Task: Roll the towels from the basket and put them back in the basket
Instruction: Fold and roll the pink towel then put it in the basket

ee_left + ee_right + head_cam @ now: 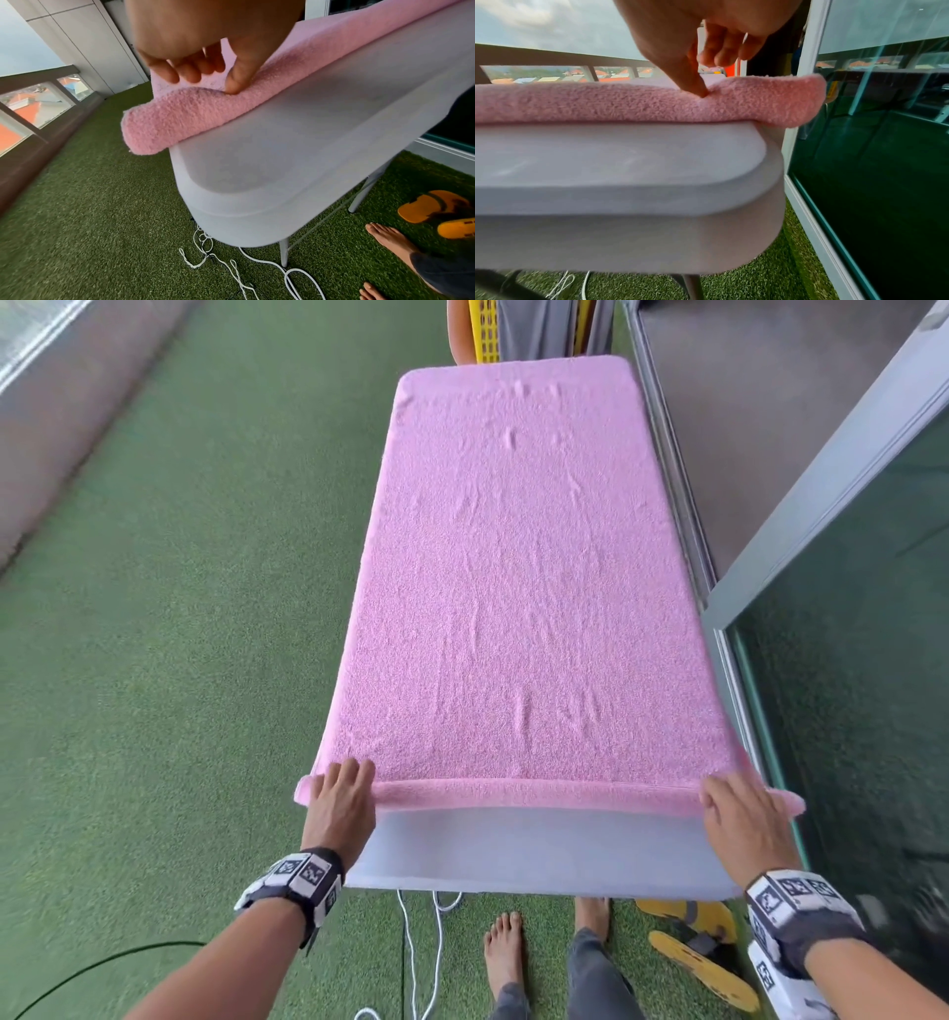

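Head view, pink towel (518, 588) flat, near edge rolled, left grip (341, 806) and right grip (744, 819) pinching it.

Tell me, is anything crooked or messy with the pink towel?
Nothing much. The pink towel lies flat on the white table, its rolled near edge straight between both hands. Only the roll's ends poke slightly past the table's sides.

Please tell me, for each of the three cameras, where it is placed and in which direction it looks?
Head: looks down on the fluffy pink towel; both hands, forearms, bare feet show.
Left wrist: faces along the left hand at the towel's rolled edge.
Right wrist: faces along the right hand, thumb pressing the roll.
All share the towel and the white plastic table.
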Action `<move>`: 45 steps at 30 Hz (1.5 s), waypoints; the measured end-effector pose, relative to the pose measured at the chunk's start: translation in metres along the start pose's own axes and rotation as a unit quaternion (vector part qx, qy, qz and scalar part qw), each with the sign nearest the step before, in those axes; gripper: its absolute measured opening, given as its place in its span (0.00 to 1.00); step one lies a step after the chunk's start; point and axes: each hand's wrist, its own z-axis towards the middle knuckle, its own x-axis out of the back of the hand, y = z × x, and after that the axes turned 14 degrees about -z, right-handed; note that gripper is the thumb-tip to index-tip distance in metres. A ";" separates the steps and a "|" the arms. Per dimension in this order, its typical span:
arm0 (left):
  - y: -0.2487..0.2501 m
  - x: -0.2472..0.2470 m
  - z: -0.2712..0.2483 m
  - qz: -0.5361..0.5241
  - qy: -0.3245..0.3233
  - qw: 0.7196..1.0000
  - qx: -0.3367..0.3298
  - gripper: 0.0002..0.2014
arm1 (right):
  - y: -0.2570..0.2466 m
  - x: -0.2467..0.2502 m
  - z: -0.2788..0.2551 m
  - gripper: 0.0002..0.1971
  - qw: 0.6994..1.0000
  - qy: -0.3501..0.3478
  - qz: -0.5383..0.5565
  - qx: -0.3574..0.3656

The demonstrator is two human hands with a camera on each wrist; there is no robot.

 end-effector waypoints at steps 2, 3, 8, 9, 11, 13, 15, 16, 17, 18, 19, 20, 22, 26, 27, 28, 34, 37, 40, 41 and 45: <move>0.000 -0.005 -0.004 -0.017 -0.012 0.999 -0.027 0.18 | -0.004 -0.006 -0.001 0.18 1.000 -0.027 -0.006 0.011; -0.001 -0.008 -0.006 -0.024 -0.015 0.999 -0.025 0.20 | -0.003 -0.011 -0.002 0.17 0.999 -0.032 -0.015 0.011; 0.000 -0.010 -0.002 -0.043 0.001 0.999 -0.023 0.15 | 0.002 -0.015 -0.001 0.23 0.999 -0.006 0.031 -0.004; 0.000 -0.010 -0.001 -0.049 0.004 0.998 -0.030 0.12 | 0.004 -0.015 -0.001 0.22 1.000 0.004 0.027 -0.008; 0.000 -0.009 -0.003 -0.054 0.003 0.998 -0.045 0.10 | 0.006 -0.013 -0.002 0.19 1.000 0.011 -0.003 -0.023; -0.001 -0.009 -0.006 -0.042 -0.006 0.998 -0.045 0.08 | 0.005 -0.006 -0.004 0.13 0.999 -0.017 -0.037 -0.027; -0.003 -0.011 -0.007 -0.035 -0.008 0.998 -0.044 0.09 | 0.004 -0.003 -0.003 0.07 0.997 -0.050 -0.051 -0.021; -0.003 -0.009 -0.006 -0.039 -0.004 0.998 -0.044 0.07 | 0.007 -0.006 -0.001 0.08 0.997 -0.054 -0.039 -0.024; -0.004 -0.009 -0.004 -0.041 0.008 0.998 -0.046 0.06 | 0.009 -0.008 0.001 0.11 0.999 -0.040 -0.015 -0.025; -0.004 -0.011 -0.003 -0.042 0.025 0.998 -0.047 0.08 | 0.012 -0.010 0.001 0.15 0.999 -0.018 0.019 -0.027; -0.006 -0.015 -0.004 -0.043 0.044 0.997 -0.045 0.11 | 0.013 -0.015 -0.002 0.20 0.998 0.003 0.051 -0.025; -0.006 -0.020 -0.006 -0.049 0.059 0.996 -0.045 0.15 | 0.013 -0.021 -0.009 0.24 0.997 0.015 0.070 -0.016; -0.006 -0.033 -0.018 -0.060 0.063 0.995 -0.049 0.22 | 0.009 -0.034 -0.030 0.28 0.997 0.010 0.070 0.013; -0.004 -0.044 -0.034 -0.054 0.005 0.997 -0.051 0.30 | 0.004 -0.045 -0.046 0.32 0.999 -0.004 0.044 0.016; -0.004 -0.042 -0.030 -0.060 0.004 0.997 -0.047 0.30 | 0.003 -0.040 -0.040 0.31 0.999 -0.007 0.028 0.013; -0.002 -0.037 -0.024 -0.069 0.009 0.997 -0.044 0.28 | 0.002 -0.033 -0.032 0.29 1.000 -0.014 0.013 0.007; 0.009 -0.009 -0.007 -0.084 -0.003 0.995 -0.048 0.10 | -0.001 -0.008 -0.008 0.16 0.998 -0.054 0.009 -0.018; 0.006 -0.009 -0.009 -0.085 -0.005 0.996 -0.035 0.09 | 0.001 -0.004 -0.007 0.11 0.999 -0.039 -0.015 -0.013; 0.004 -0.017 -0.005 -0.091 0.041 0.995 -0.003 0.11 | 0.002 -0.009 -0.006 0.17 1.000 -0.004 -0.019 -0.009; 0.001 -0.023 -0.007 -0.099 0.048 0.994 0.012 0.17 | 0.000 -0.014 -0.010 0.21 1.000 -0.011 -0.011 0.004; -0.006 -0.042 -0.037 -0.060 0.000 0.998 -0.003 0.31 | -0.006 -0.037 -0.053 0.31 0.998 -0.055 0.000 0.032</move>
